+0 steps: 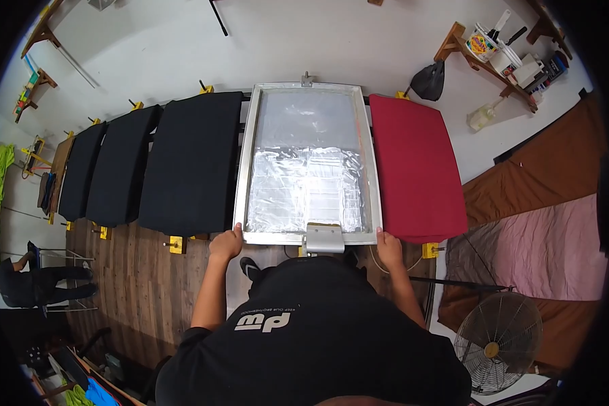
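Note:
A silk-screen frame (249, 155) with pale metal edges lies in front of me, one of a row of cloth-covered boards. Shiny clear tape or film (304, 189) covers the near half of its mesh. My left hand (227, 244) is closed round the frame's near left corner. At the near right corner, my right hand (389, 250) grips the same frame, its thumb on top. Between my hands, a grey metal piece (325, 239), perhaps a squeegee, rests over the near edge.
Black cloth-covered boards (191, 162) stand at the left, a red one (418, 169) close on the right. A wall shelf (490, 68) holds tubs and tools. A standing fan (497, 342) is at the lower right. Another person (37, 283) is at the far left.

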{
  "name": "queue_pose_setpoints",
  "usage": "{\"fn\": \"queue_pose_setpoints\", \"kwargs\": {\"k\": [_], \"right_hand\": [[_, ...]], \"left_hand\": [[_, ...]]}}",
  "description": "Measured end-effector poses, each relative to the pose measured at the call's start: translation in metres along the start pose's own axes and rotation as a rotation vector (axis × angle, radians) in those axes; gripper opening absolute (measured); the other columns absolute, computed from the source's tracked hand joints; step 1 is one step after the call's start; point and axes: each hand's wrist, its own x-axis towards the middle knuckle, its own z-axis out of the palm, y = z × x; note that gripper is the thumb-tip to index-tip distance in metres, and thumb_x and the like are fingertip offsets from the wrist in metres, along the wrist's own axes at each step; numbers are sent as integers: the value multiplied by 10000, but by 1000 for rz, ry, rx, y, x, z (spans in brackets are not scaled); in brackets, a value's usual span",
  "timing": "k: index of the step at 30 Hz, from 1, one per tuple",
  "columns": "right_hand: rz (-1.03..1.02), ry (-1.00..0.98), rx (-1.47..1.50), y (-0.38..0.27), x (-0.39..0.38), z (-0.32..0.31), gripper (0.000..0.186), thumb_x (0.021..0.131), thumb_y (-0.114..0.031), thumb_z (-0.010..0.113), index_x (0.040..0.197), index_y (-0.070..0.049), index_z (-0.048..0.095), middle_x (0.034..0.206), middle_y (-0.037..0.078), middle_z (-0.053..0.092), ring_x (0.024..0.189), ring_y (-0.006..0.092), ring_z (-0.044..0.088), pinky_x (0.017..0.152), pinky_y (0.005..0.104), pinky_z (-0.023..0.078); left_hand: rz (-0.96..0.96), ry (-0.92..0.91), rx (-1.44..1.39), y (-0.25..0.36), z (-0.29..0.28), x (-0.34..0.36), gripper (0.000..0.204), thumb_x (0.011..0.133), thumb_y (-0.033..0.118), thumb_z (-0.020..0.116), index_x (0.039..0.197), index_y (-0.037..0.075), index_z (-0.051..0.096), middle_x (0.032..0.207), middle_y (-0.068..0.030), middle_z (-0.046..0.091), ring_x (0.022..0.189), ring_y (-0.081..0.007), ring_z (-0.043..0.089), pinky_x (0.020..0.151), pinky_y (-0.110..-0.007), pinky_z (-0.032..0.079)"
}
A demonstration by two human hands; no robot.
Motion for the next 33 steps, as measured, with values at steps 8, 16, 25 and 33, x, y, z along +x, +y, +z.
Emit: {"fn": "queue_pose_setpoints", "kwargs": {"k": [8, 16, 25, 33], "right_hand": [[-64, 81, -72, -3, 4, 3, 626, 1077, -473, 350, 889, 5, 707, 878, 313, 667, 877, 527, 633, 822, 615, 479], [-107, 88, -91, -2, 3, 8, 630, 1085, -453, 339, 853, 4, 704, 846, 311, 664, 840, 528, 631, 796, 625, 473], [-106, 74, -101, 3, 8, 16, 648, 1089, -449, 304, 875, 17, 702, 889, 316, 672, 879, 526, 634, 832, 613, 482], [41, -71, -144, 9, 15, 22, 678, 1082, -491, 260, 1009, 13, 708, 1036, 313, 684, 1011, 518, 637, 916, 592, 491]], "left_hand": [[-16, -14, 35, 6, -9, -3, 839, 1069, 547, 153, 1054, -50, 743, 1117, -330, 690, 1113, -485, 654, 1001, -543, 495], [-29, -18, 59, 8, -4, -1, 838, 1071, 548, 154, 1063, -50, 741, 1130, -329, 689, 1117, -483, 654, 1005, -551, 491], [-48, -66, 80, 3, 6, 13, 839, 1069, 551, 146, 1106, -47, 734, 1173, -313, 685, 1143, -467, 651, 1020, -544, 486], [-53, -81, 61, 1, 14, 22, 838, 1066, 562, 143, 1116, -26, 738, 1187, -309, 682, 1166, -461, 642, 1029, -538, 482]]}}
